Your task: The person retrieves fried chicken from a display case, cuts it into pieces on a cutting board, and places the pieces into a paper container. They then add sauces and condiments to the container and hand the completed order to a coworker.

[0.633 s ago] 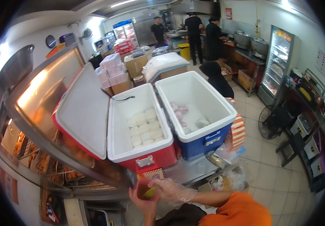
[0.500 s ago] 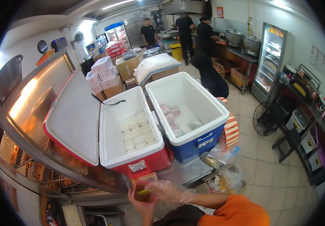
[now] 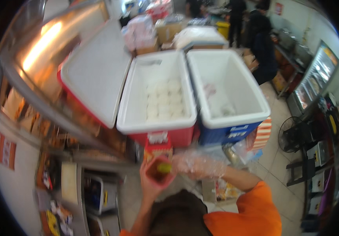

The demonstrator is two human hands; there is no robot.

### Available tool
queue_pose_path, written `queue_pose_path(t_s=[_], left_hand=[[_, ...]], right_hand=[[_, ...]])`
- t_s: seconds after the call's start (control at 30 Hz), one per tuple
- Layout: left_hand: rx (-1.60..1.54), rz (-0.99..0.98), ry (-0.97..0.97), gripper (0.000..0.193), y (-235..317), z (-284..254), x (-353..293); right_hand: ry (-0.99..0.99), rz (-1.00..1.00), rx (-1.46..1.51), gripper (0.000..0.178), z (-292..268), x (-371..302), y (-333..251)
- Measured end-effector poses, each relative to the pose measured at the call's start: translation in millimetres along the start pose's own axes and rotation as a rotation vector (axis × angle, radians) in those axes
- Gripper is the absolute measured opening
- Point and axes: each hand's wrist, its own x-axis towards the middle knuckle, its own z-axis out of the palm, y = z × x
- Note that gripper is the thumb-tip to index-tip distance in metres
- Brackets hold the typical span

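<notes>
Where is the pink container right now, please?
In the head view, the pink container sits low, just left of centre, in the left hand, below the red cooler.

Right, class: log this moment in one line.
left hand: holding cup | right hand: gloved, at cup | red cooler: open

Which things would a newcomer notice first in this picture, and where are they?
Probably the red cooler and the blue cooler, open side by side in the middle, with pale rounded items in rows inside the red one. Next, the bright glow in the glass cabinet at left. Then, lower in the picture, the pink cup in the left hand, with the clear-gloved right hand beside it.
</notes>
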Motion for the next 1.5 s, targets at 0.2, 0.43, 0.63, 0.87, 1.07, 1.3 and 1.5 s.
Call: queue_pose_path(t_s=[0.2,0.43,0.63,0.87,1.07,1.3,1.5], left_hand=[[0.59,0.255,0.264,0.088,-6.0,-30.4,-8.5],[0.671,0.236,0.278,0.087,-22.2,-23.7,-12.0],[0.705,0.336,0.24,0.095,-43.0,-21.3,-17.9],[0.778,0.202,0.257,0.097,-53.4,-35.8,-45.0],[0.704,0.037,0.549,0.101,-46.7,-100.4,-80.4],[0.744,-0.186,0.938,0.106,-53.6,-225.9,-179.1],[0.743,-0.337,1.286,0.106,-62.4,-354.2,-276.0]], right_hand=[[0.079,0.092,-0.111,0.04,37.1,11.5,-25.1],[0.369,0.529,-0.041,0.033,86.8,4.8,-50.1],[0.764,0.994,0.587,0.019,123.5,0.0,-23.1],[0.907,1.077,0.955,0.019,128.6,-4.7,-13.8],[0.729,1.046,1.087,0.022,162.4,58.8,-24.2],[0.371,0.974,1.195,0.017,280.6,185.1,-63.9],[0.045,0.885,1.186,0.018,426.9,305.1,-123.5]])
